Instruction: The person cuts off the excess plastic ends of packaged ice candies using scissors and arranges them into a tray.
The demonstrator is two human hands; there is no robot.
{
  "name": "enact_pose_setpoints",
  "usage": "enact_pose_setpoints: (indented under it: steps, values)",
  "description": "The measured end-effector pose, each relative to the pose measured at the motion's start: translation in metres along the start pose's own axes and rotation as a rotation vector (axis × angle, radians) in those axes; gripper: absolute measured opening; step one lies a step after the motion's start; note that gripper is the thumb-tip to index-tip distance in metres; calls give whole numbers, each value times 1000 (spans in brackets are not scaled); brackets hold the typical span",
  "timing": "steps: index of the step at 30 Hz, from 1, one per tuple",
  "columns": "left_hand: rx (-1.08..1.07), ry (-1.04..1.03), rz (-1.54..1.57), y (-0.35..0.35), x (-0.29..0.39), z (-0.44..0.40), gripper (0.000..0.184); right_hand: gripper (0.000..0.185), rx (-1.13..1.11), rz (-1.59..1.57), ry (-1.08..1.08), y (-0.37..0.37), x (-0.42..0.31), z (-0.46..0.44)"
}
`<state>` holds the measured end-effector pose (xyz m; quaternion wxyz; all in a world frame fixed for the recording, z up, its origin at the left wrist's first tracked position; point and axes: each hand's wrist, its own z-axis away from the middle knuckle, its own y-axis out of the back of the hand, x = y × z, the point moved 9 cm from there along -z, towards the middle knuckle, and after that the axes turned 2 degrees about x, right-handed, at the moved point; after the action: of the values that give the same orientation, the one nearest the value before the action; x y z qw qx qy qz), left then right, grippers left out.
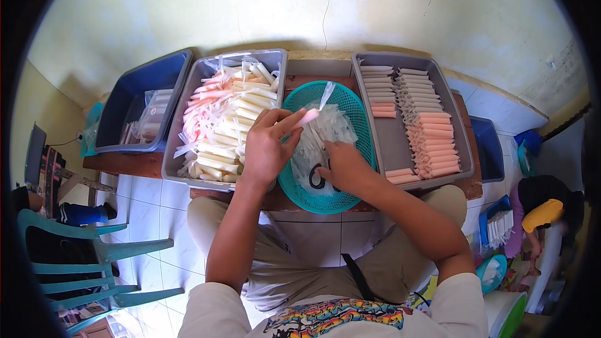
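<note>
My left hand (268, 145) pinches a pink ice pop (305, 119) in a clear plastic tube, its loose plastic tail pointing up. Below and to the right, my right hand (345, 164) grips black-handled scissors (317, 178) over a turquoise mesh basket (368, 150). Clear plastic scraps (303, 153) lie in that basket. Left of it, a grey tray (283, 65) is heaped with white and pink filled tubes with long tails. In the grey tray (389, 144) on the right, short-ended white and pink tubes lie in rows. The scissor blades are mostly hidden by my hand.
A dark blue bin (113, 109) with packaged items stands at the far left of the wooden bench (128, 164). A green plastic chair (94, 269) is at lower left. At the right edge, another person (544, 209) bends over near tubs on the floor.
</note>
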<state>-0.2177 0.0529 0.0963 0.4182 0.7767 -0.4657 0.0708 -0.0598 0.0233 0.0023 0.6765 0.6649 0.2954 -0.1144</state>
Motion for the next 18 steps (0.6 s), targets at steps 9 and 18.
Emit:
enact_pose_setpoints:
  steps: [9,18]
  values:
    - [-27,-13,-6,-5,2,2,48,84,-167,77,-193,-39,6,4]
    - [20,-29,-34,2,3,0,44,93,-151,14,-94,-13,15,5]
